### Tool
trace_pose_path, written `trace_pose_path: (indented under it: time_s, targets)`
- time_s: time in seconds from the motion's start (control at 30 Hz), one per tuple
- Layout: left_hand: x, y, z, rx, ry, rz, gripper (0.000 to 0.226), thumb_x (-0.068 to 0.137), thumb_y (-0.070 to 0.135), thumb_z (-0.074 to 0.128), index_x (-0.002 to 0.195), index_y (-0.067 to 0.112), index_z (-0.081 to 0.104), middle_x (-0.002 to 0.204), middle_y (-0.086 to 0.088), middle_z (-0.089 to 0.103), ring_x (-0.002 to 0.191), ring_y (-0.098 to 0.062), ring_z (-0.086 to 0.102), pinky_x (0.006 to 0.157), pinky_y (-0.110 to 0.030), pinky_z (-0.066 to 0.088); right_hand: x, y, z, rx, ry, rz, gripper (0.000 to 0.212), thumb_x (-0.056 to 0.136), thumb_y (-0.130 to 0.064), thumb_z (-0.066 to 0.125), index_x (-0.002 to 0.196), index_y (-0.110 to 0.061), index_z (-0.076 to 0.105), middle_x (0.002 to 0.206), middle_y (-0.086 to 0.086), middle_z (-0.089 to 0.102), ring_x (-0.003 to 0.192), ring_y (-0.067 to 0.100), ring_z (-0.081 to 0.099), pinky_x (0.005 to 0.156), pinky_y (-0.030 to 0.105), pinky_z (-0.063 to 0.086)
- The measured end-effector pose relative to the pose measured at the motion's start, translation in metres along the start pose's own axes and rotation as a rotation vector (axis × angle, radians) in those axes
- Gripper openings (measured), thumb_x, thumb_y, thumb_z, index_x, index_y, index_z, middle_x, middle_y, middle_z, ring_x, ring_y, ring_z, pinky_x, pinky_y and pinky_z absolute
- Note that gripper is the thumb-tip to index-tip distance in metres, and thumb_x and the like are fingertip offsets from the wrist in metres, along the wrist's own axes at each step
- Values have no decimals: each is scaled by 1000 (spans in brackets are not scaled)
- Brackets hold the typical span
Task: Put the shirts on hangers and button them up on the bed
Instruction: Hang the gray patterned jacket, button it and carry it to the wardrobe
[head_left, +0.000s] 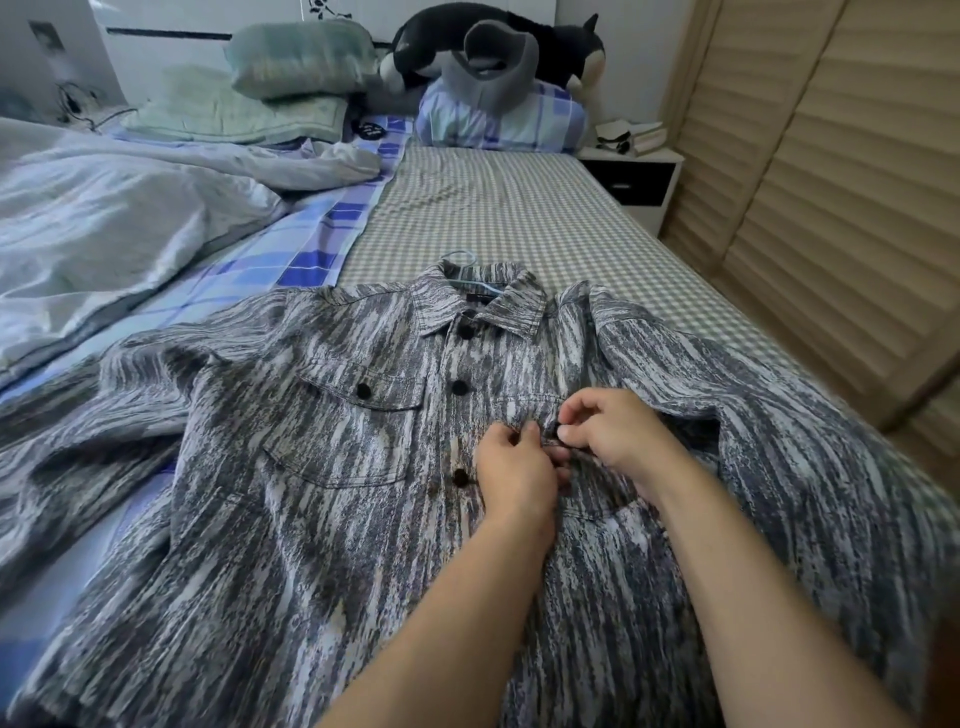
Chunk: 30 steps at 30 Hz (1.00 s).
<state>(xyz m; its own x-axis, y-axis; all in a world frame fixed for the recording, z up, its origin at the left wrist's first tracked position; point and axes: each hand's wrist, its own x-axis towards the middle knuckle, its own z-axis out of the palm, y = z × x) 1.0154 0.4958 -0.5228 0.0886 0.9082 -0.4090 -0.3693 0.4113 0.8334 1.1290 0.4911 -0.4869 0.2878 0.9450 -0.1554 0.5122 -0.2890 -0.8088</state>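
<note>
Bedroom light is dim and cool over a grey-and-white checked bed sheet (519, 208), on which the work is laid out. At the centre of the grip, a fold of cloth is pinched between the curled fingers and thumb of the left hand (511, 467), and the facing edge is pinched by the fingertips of the right hand (613, 426); the two hands touch over the right chest pocket flap. Whether a button sits between the fingers cannot be told — it is hidden by them.

Both hands hold the grey-and-white streaked woven shirt (311, 519), which is spread face up across the near part of the bed, sleeves thrown out to either side. Three black round buttons (459, 387) down the front placket appear fastened, from the collar to just beside the left hand; the left pocket flap is closed by its own. A pale blue wire hanger hook (460, 255) is seen protruding from the collar, so hanging is judged done.

The step in hand is judged to be buttoning — the right pocket flap, it seems. Next, the button must be pushed through its hole, and the lower placket, hidden by the forearms, must be checked.

Beyond lie a rumpled white duvet (104, 208) and a black-and-white plush toy (519, 36).
</note>
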Motion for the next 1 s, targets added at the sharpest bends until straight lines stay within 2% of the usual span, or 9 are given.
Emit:
trace_pose_path:
  time_s: [0.13,0.3,0.4,0.47,0.57,0.67,0.77,0.87,1.0]
  targets:
    - [6,4,1,-15,60,-43,42,105,-2,44,145,6,37,69,-4,47,48,-9,40,45,-25,36,5,4,3,-64,49,-33,16,91,-8,71,83,-22,69,92,-2,69,86,18,64,74,33,51]
    - [7,5,-3,-10,10,-52,32,106,0,42,137,0,38,53,2,49,42,-8,43,46,-27,40,10,9,3,-138,73,-152,21,93,-4,68,86,-23,68,85,-5,69,77,15,64,72,32,52]
    - [6,8,-6,-38,-30,-58,13,107,2,41,113,11,47,66,-2,49,45,-7,46,49,-26,45,1,11,-3,-80,16,-183,18,93,-8,70,99,-24,72,91,-8,70,78,11,64,71,23,50]
    - [6,9,-7,-44,-41,-59,11,107,1,41,111,9,47,72,-3,46,45,-7,45,47,-25,45,-3,13,-4,-91,16,-209,19,89,-13,76,103,-25,73,90,-11,69,80,9,63,72,20,49]
    - [7,8,-6,-47,-21,-51,41,104,6,51,142,1,36,67,-3,51,44,-9,47,50,-28,45,-2,13,0,-126,87,-239,14,87,-11,78,93,-23,73,85,-11,69,80,6,63,69,18,46]
    - [4,8,-3,-19,-6,-29,67,99,13,66,152,3,26,61,-2,55,43,-9,48,47,-27,44,-3,13,1,-113,84,-229,15,87,-7,76,87,-21,71,86,-8,70,84,10,64,73,23,50]
    - [10,4,4,79,104,0,57,98,14,67,146,8,35,71,-8,59,41,-11,47,43,-26,42,-3,14,1,-126,79,-217,16,87,-6,76,85,-21,71,86,-7,70,85,12,65,78,27,52]
    - [13,2,11,304,228,70,41,97,23,69,127,6,47,103,-20,68,39,-10,58,44,-25,47,0,17,4,-141,95,-183,19,87,-8,76,82,-25,69,86,-9,70,85,10,65,76,25,50]
    - [6,-3,9,362,147,166,20,101,10,60,115,7,46,84,-21,70,45,-16,64,44,-26,51,4,18,6,-158,92,-113,19,90,-12,73,81,-27,65,87,-7,67,83,11,63,68,24,46]
